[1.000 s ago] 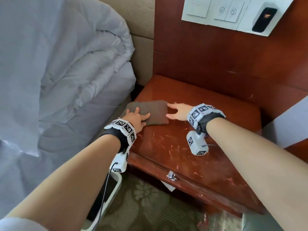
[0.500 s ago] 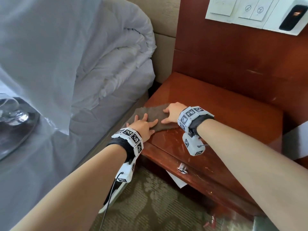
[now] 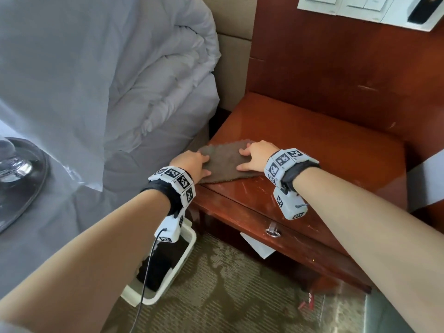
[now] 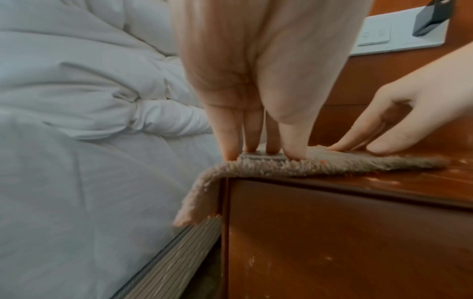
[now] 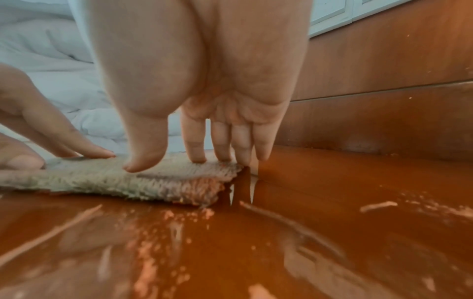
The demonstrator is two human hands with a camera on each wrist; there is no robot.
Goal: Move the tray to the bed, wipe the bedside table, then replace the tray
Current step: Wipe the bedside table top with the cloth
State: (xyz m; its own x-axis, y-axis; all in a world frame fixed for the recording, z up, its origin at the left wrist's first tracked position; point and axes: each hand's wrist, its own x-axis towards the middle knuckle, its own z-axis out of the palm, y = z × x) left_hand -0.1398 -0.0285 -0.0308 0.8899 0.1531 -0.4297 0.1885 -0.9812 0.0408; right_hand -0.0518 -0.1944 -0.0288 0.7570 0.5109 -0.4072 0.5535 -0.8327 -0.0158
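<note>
A brown fluffy cloth (image 3: 223,162) lies on the red-brown bedside table (image 3: 324,150) at its front left corner. One corner of the cloth (image 4: 281,168) hangs over the table's edge (image 4: 345,232). My left hand (image 3: 192,162) presses its left part with straight fingers (image 4: 291,141). My right hand (image 3: 254,157) presses the right part, fingers straight (image 5: 194,149) on the cloth (image 5: 128,180), little finger touching the wood (image 5: 281,242). A dark round tray (image 3: 26,191) with a glass object rests on the bed at the far left.
The white duvet (image 3: 156,80) lies bunched beside the table. A white basket (image 3: 185,251) holding something dark stands on the carpet below my left wrist. A paper (image 3: 257,246) sticks out under the drawer. A switch panel (image 3: 360,6) is on the wooden wall.
Both hands have slid the cloth toward the table's front left corner. The head view has swung left, bringing the tray on the bed into sight.
</note>
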